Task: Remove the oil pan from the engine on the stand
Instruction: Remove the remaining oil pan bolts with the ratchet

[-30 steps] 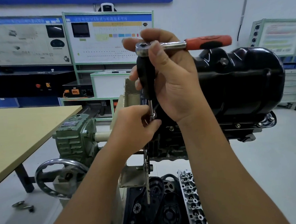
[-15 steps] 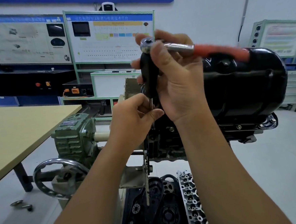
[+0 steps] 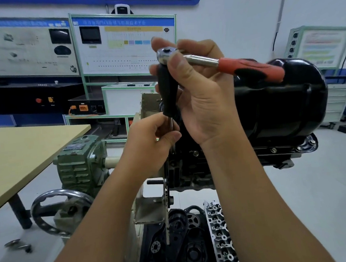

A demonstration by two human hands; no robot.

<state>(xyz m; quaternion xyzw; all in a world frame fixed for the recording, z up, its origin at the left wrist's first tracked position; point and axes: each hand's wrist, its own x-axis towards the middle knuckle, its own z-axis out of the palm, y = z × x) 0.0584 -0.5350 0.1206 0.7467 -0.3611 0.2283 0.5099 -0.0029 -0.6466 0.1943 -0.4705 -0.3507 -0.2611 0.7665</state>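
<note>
Holding the tool plumb over the fastener is the main requirement of this step. The oil pan (image 3: 278, 103), glossy black and deep-bellied with rounded corners, sits uppermost on the inverted engine (image 3: 193, 166), which is carried on the stand (image 3: 151, 210). Its flange runs along the lower edge, with several bolts (image 3: 273, 149) visible in place toward the right end, so in my judgement removal is at the bolt-loosening stage.

The ratchet (image 3: 220, 63), with chrome head and red-and-black handle, drives a black extension (image 3: 167, 92) that ends in a thin shank pointing down at the near-left corner of the flange. The right hand (image 3: 202, 92) is curled round the ratchet head and extension, thumb pressed on the head. The left hand (image 3: 154, 140) pinches the shank low down, guiding it. Whether the tip is seated on a bolt cannot be told; the fingers hide it.

Recommended: confirm full seating before swinging the handle, which lies close to the pan wall.

A green gearbox (image 3: 80, 164) and handwheel (image 3: 61, 210) stand left, beside the bench (image 3: 26, 153).
</note>
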